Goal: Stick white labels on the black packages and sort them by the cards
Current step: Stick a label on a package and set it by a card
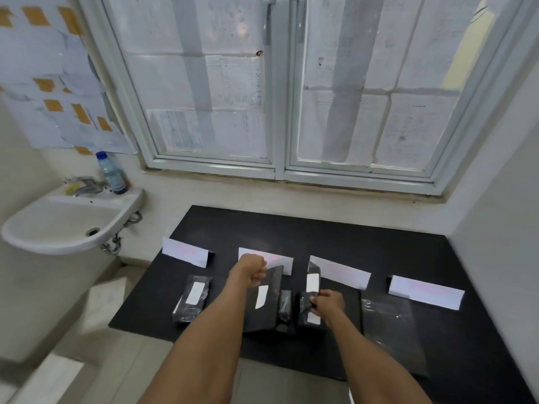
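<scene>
In the head view, four white cards were seen standing in a row on the black desk, their pink writing too faint to be read. The left hand was curled over the top edge of a labelled black package, which was held tilted up before the second card, while the fingers of the right hand were pinched on a smaller black package just beside it. Another labelled package lay flat before the first card. Since the middle packages were crowded between two cards, one could be set down in the wrong group, or the glossy wrap could slip from so light a pinch
</scene>
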### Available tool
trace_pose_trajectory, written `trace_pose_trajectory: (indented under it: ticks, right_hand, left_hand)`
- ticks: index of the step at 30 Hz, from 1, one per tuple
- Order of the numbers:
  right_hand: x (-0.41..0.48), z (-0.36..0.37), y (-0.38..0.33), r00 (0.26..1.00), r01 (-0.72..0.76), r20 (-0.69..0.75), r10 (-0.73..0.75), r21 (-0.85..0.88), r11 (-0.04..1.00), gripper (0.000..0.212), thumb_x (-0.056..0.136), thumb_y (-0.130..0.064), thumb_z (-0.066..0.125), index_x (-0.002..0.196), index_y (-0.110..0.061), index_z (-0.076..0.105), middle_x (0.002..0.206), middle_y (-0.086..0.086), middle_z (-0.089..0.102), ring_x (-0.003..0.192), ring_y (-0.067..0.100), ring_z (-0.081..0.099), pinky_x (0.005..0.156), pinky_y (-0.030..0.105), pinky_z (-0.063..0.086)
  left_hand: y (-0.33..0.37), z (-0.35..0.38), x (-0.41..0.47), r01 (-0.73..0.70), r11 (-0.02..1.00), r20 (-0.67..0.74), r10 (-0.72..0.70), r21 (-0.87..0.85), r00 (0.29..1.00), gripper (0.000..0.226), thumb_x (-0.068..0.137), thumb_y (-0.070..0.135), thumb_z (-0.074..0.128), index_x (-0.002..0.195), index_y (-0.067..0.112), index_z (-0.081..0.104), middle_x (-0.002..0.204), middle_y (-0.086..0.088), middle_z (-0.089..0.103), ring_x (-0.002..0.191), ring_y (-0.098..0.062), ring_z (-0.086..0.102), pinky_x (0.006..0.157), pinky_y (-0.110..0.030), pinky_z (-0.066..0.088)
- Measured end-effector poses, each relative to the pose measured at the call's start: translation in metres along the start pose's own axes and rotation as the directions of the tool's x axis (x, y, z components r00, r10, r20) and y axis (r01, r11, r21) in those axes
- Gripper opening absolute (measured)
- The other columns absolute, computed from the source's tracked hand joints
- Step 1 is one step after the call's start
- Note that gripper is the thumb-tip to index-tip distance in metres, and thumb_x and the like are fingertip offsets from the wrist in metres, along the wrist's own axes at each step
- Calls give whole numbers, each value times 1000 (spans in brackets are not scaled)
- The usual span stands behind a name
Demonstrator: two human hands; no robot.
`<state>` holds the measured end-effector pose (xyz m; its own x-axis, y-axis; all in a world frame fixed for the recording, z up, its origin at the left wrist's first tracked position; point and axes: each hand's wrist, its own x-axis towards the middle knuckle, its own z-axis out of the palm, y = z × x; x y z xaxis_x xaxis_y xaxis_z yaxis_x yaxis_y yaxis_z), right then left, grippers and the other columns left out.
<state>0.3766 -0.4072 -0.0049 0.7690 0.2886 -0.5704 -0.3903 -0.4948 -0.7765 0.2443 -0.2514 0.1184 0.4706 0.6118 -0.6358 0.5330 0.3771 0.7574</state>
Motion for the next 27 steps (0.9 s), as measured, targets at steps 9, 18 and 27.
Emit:
trace_pose_trajectory:
  ticks: [9, 18, 27]
  right_hand:
    - [-13, 35, 11, 971, 97, -174, -164, -340, 935, 29, 84, -9, 68, 112, -1, 66, 115, 20, 65, 108, 35, 60, 90, 35, 47]
    - [-47, 66, 29, 821, 469, -10, -571, -560, 683, 31, 78, -15, 66, 109, -15, 63, 112, 6, 56, 103, 25, 58, 79, 32, 48]
    - [-34, 75, 29, 883, 457, 292, -367, -717, 527, 64, 87, -28, 62, 144, -34, 34, 127, 4, 55, 119, 23, 53, 96, 34, 47]
  left_hand:
    - [-29, -53, 13, 77, 995, -81, -82, -70, 993, 13, 92, 12, 49, 82, 17, 55, 68, 1, 47, 52, -10, 39, 53, -25, 35]
    - [-25, -49, 30, 111, 992, -41, -114, -64, 993, 7, 92, 17, 54, 95, 13, 60, 97, -4, 61, 79, -16, 59, 85, -35, 48]
    - [-27, -52, 32, 110, 992, -24, -112, -63, 993, 6, 90, 18, 55, 93, 15, 60, 92, -3, 58, 73, -15, 55, 71, -30, 43]
